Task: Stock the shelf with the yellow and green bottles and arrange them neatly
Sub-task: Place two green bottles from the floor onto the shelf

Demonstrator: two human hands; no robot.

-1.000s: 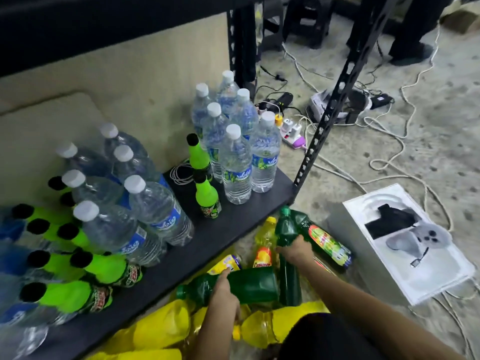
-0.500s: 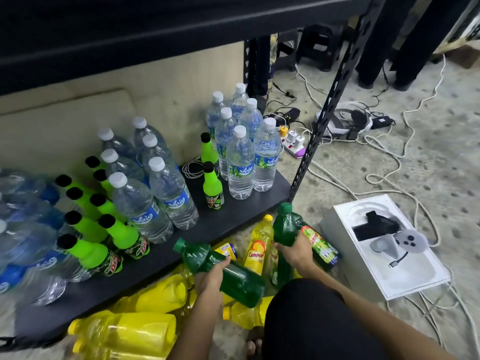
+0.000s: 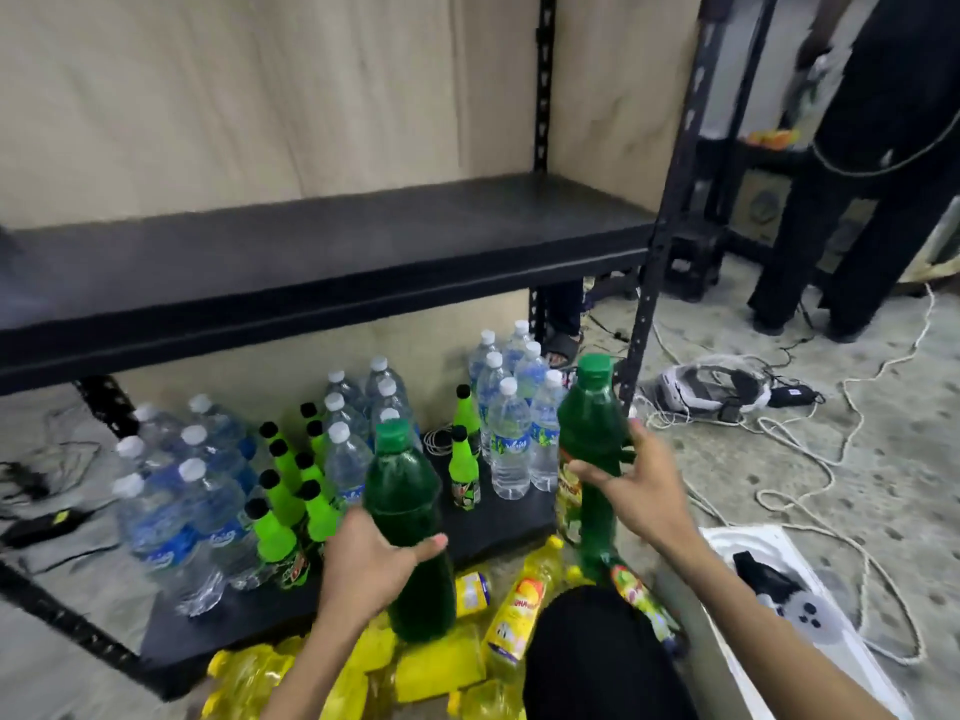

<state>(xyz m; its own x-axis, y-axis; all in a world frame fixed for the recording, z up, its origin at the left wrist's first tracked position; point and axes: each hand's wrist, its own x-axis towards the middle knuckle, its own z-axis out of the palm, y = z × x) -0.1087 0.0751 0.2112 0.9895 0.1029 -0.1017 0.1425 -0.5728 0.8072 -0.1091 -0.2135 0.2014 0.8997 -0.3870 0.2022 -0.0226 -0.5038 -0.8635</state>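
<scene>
Green bottles held upright before the lower shelf [image 3: 511, 519].
Left hand [image 3: 374, 561] fingers wrap the left green bottle [image 3: 402, 491]; right hand [image 3: 641, 493] fingers clasp the right green bottle [image 3: 589, 433].

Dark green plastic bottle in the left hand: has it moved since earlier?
Yes. The green bottle in the left hand rose from lying below the black lower shelf's front edge to upright, cap above it.

Two green bottles [image 3: 410, 517] upright, held aloft — yellow bottles [image 3: 514, 610] lying below.
</scene>
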